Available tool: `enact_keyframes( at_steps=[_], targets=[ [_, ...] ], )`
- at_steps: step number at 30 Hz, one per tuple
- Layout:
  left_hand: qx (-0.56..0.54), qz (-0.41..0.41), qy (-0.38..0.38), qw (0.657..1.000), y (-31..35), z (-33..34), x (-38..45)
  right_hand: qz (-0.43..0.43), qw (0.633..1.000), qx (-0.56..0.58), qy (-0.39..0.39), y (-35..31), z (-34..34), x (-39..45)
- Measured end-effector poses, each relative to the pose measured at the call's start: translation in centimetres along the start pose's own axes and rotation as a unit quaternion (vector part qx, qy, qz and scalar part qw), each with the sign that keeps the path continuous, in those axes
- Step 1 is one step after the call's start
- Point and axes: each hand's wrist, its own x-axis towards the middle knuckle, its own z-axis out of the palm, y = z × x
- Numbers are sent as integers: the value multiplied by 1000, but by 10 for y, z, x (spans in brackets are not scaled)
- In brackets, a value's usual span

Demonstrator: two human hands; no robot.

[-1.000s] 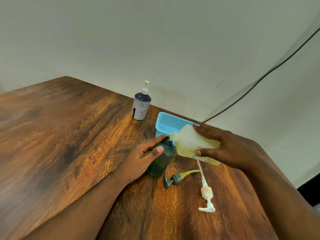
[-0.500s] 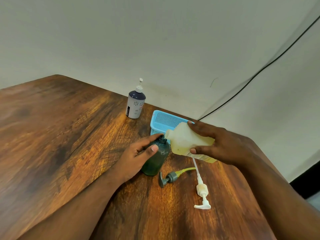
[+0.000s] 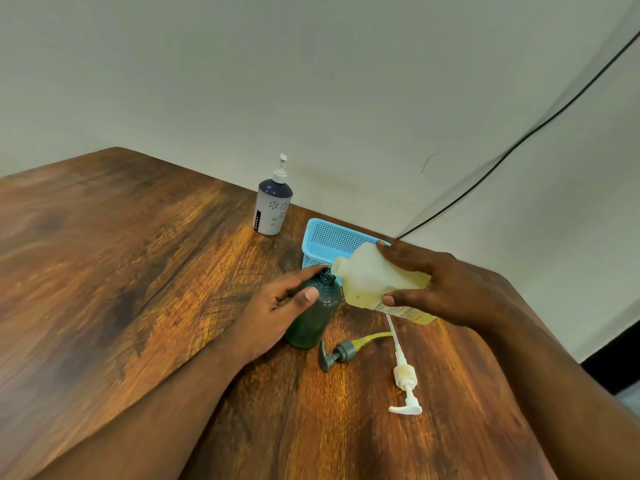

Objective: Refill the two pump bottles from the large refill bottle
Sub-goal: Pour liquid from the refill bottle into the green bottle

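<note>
Head view: right hand (image 3: pixel 446 292) is gripping refill bottle (image 3: pixel 377 282), long axis near-horizontal, mouth pointing left at upright green pump bottle (image 3: pixel 313 315), which left hand (image 3: pixel 273 315) is grasping.

Our left hand (image 3: pixel 277 310) sits at the centre of the frame, fingers curled in a steadying grip, forearm running to the lower left. Our right hand (image 3: pixel 446 289), centre right, is clamped in a sideways grasp, thumb lowermost.
</note>
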Motion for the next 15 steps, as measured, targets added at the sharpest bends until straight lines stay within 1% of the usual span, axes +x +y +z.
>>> enact_keyframes(
  at_steps=[15],
  targets=[
    [18,8,11,1000,6,3,-3,-22,1000,17,6,10,5,4]
  ],
)
